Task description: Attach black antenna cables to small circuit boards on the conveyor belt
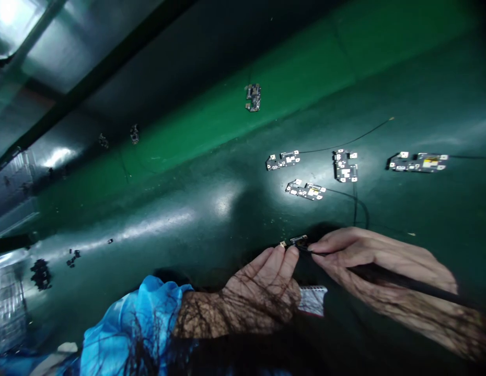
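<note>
My left hand (262,295) lies palm up near the front edge, its fingertips closed on a small circuit board (299,240) that they partly cover. In my right hand (376,261) is a slim dark tool (407,282), which looks like tweezers. Its tip is hidden by the thumb and index finger, right beside the board. Just beyond my hands lie several similar boards: one with a cable (311,192), one farther back (284,160), an upright one (345,166) and one at the right (419,162).
A spiral notepad (312,300) pokes out beside my left palm. Another board (253,97) rests farther back on the green mat (180,209). At the left are a pile of small black parts (41,274), scattered black pieces (73,258) and a clear plastic tray (8,308).
</note>
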A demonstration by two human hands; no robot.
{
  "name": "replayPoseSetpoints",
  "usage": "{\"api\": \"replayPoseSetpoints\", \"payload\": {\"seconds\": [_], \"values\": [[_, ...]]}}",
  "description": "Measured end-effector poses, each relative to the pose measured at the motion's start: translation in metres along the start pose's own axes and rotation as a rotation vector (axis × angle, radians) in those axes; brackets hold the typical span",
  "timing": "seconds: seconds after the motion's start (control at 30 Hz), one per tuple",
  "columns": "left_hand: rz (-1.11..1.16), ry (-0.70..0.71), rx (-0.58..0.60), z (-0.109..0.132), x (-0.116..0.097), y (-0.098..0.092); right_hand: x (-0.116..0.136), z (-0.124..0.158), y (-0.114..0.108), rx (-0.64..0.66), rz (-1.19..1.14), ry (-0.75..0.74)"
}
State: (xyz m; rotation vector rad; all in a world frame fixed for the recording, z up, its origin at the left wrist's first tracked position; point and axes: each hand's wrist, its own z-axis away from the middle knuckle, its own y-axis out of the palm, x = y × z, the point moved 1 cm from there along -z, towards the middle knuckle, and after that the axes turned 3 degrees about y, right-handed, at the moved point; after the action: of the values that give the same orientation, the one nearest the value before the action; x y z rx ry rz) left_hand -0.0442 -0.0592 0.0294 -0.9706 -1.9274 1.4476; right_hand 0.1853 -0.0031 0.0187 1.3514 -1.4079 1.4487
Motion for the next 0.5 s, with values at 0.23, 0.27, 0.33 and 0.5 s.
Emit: {"api": "replayPoseSetpoints", "payload": {"seconds": [0.23,0.27,0.33,0.5], "values": [[-0.060,0.009,-0.003,0.007,-0.003,0.010,-0.012,0.006,0.004,-0.014,-0.030,0.014],[-0.068,-0.008,-0.028,0.007,-0.003,0.010,-0.014,0.007,0.001,-0.029,-0.043,0.012],[-0.076,-0.041,-0.082,0.005,-0.001,0.008,-0.019,0.009,-0.007,-0.055,-0.026,-0.014],[0.029,0.163,0.035,0.004,0.000,-0.001,-0.026,0.006,-0.018,0.053,0.305,-0.273]]}}
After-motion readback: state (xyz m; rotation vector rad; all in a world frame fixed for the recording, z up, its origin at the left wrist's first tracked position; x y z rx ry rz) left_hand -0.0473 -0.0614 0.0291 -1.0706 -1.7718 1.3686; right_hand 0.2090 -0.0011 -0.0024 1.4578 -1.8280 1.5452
